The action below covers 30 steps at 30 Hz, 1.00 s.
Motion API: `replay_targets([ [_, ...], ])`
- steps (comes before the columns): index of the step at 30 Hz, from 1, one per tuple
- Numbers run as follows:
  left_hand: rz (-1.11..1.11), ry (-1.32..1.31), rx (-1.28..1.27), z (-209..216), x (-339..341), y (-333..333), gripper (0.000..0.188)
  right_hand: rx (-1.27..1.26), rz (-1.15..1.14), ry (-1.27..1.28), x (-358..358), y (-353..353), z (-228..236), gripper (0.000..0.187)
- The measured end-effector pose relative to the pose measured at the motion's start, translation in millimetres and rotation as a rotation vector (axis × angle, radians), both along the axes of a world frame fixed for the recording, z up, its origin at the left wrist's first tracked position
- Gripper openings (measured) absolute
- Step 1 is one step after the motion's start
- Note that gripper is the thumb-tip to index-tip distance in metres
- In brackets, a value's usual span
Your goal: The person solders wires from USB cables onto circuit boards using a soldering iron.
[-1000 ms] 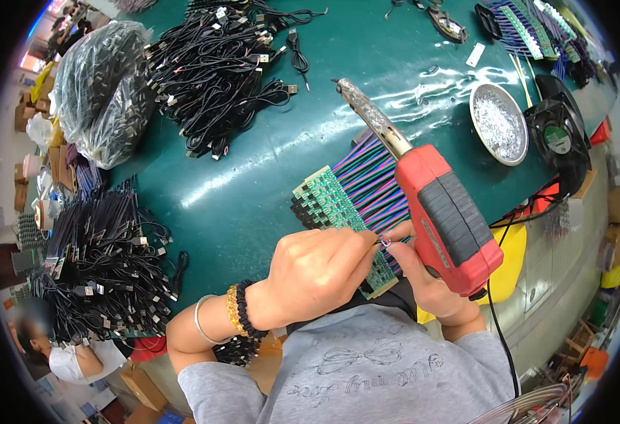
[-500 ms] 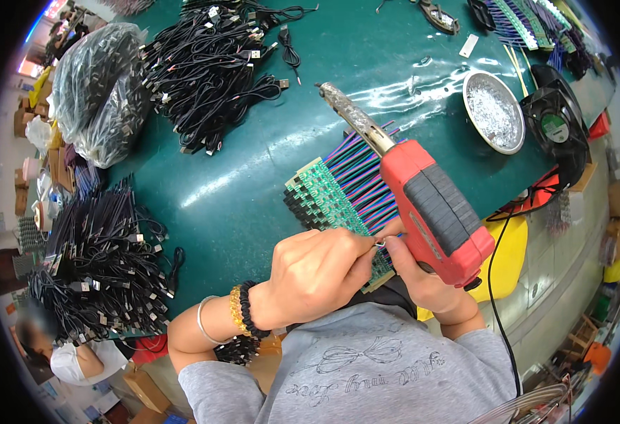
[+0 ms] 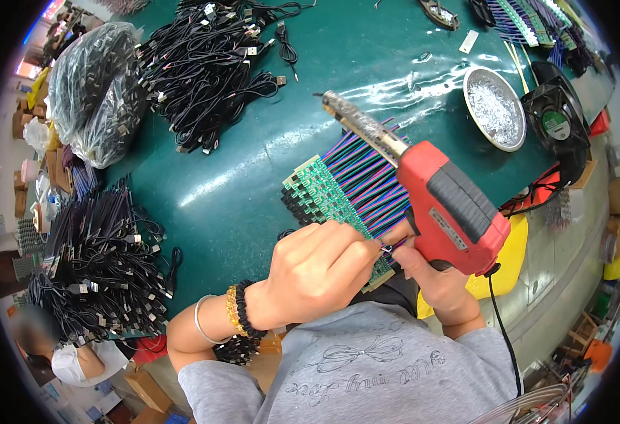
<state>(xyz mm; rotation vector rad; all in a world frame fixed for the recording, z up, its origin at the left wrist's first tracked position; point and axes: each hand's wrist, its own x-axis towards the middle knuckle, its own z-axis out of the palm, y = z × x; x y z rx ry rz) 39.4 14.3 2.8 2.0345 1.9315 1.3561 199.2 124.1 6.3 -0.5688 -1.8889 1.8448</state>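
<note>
A red soldering gun (image 3: 451, 208) was held in the closed grip of the right hand (image 3: 434, 279), its metal tip pointing up and away over the green counter (image 3: 239, 191). The left hand (image 3: 317, 272) was pinched shut, its fingertips (image 3: 375, 244) on the near end of a row of green circuit boards (image 3: 328, 194) with striped purple wires (image 3: 366, 177), which lay on the counter just under the gun. Heaps of black cables (image 3: 204, 63) were seen further off, and a round metal dish (image 3: 494, 109) lay to the right.
</note>
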Motion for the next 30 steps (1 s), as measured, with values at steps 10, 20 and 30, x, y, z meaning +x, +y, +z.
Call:
replay_targets([
  [10,-0.026,0.065,0.017,-3.1,8.7,-6.1,0.017,0.326,-0.040,-0.180,7.4,-4.6,-14.7,0.012],
  [20,0.323,-0.413,-0.375,-9.5,-66.5,5.1,0.016,-0.032,-0.435,0.009,20.0,-13.1,-15.2,0.072],
  [30,0.335,-0.449,-0.437,-20.4,-72.6,11.0,0.016,-0.187,-0.117,0.025,51.3,2.2,-42.5,0.054],
])
